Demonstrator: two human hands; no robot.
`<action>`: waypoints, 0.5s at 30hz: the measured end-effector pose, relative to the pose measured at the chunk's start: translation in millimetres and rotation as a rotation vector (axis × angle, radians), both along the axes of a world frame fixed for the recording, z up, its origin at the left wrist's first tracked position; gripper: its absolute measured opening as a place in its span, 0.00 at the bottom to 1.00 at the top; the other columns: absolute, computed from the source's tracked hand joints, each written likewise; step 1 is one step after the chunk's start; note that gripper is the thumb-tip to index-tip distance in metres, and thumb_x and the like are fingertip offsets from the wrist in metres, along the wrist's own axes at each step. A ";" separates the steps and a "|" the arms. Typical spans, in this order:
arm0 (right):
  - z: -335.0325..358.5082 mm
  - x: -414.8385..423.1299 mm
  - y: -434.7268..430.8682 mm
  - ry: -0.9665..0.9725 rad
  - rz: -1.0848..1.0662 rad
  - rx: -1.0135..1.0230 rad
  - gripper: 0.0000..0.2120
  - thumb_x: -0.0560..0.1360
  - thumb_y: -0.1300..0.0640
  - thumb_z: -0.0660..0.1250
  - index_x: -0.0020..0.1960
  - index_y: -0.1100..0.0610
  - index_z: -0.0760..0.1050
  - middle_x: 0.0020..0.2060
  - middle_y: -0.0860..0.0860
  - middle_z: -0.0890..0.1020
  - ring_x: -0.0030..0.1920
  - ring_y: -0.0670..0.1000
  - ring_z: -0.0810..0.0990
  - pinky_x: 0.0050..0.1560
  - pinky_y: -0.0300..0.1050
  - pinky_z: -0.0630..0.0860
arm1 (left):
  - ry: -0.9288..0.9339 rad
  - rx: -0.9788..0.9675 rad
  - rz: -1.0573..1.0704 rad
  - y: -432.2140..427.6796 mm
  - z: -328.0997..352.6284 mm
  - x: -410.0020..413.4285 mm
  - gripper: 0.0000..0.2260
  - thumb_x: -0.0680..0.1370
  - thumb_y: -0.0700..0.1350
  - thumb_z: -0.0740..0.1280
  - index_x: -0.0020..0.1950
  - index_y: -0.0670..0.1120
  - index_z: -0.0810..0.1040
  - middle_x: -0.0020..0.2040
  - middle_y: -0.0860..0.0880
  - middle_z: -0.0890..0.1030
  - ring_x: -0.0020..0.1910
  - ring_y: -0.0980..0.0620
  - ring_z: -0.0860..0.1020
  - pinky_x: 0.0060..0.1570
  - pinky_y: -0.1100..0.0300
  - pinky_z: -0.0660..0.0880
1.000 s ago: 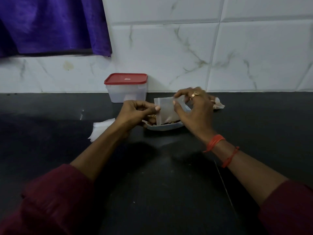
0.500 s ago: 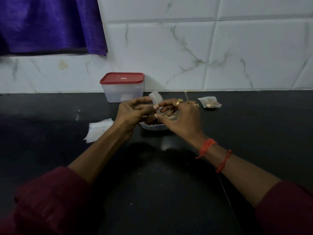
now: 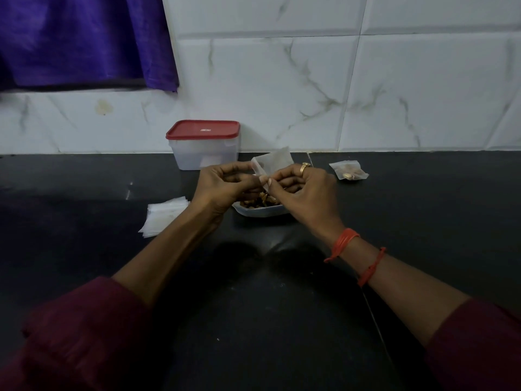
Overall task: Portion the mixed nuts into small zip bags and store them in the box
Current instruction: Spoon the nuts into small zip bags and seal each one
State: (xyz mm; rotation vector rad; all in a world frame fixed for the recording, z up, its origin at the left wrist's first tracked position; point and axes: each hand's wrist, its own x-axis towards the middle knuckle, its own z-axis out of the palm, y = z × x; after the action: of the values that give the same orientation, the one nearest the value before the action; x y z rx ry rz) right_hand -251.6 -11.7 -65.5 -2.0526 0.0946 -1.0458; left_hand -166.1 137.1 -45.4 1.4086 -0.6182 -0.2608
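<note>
Zip bag (image 3: pixel 273 161): small and translucent, being held up between both hands just above the far side of the nut dish. Its free end is sticking up toward the wall and tilting right. Cannot tell whether its mouth is open or sealed.
Left hand (image 3: pixel 222 185): pinching the bag's near-left edge between thumb and curled fingers.
Right hand (image 3: pixel 308 191): pinching the same edge from the right, fingers curled, its thumb tip nearly touching the left thumb. It is wearing a gold ring (image 3: pixel 305 166).
Mixed nuts (image 3: pixel 258 202): lying in the dish directly below the hands, mostly hidden by them.
Dish (image 3: pixel 263 212): shallow and pale, sitting on the counter between the two wrists.
Box (image 3: pixel 204 146): clear plastic with its red lid on, standing at the far edge against the wall, beyond the left hand.
Empty bags (image 3: pixel 163 216): a loose stack lying flat to the left of the dish, just beside the left forearm.
Filled bag (image 3: pixel 349 170): lying flat to the right of the right hand, near the wall, with a few nuts showing through it.
Counter (image 3: pixel 84 249): black and glossy, carrying everything.
Wall (image 3: pixel 282 80): white marbled tiles, with a purple cloth (image 3: pixel 79 38) hanging at the far left.
Right wrist: wearing orange-red threads (image 3: pixel 342 244); maroon sleeves are covering both forearms near the camera.
</note>
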 end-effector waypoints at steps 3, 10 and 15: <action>4.3 1.4 -2.3 -0.056 -0.107 -0.027 0.03 0.71 0.57 0.76 0.42 0.54 0.83 0.30 0.44 0.82 0.30 0.42 0.82 0.33 0.37 0.80 | -0.025 0.012 0.035 -0.5 0.3 -0.2 0.10 0.70 0.34 0.76 0.49 0.43 0.83 0.41 0.39 0.85 0.39 0.42 0.83 0.45 0.51 0.83; 0.7 1.0 -11.8 -0.105 -0.168 -0.559 0.08 0.71 0.62 0.68 0.49 0.53 0.78 0.44 0.46 0.82 0.42 0.49 0.82 0.52 0.49 0.74 | -0.004 0.062 0.078 -6.8 -6.5 -3.8 0.15 0.72 0.33 0.75 0.55 0.40 0.76 0.35 0.44 0.84 0.34 0.47 0.84 0.37 0.53 0.83; -3.1 3.0 -17.3 -0.126 -0.172 -0.693 0.11 0.73 0.64 0.65 0.48 0.51 0.82 0.49 0.47 0.84 0.50 0.51 0.83 0.58 0.44 0.65 | -0.045 0.098 0.079 -6.7 -7.2 -5.0 0.17 0.72 0.34 0.75 0.57 0.42 0.72 0.35 0.43 0.83 0.32 0.46 0.83 0.32 0.55 0.80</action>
State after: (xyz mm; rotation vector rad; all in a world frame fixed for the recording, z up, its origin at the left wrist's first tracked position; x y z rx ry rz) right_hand -248.6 -29.0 -68.6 -2.6148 -0.1860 -1.4569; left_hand -171.2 130.3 -52.6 1.5329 -0.5921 -0.1995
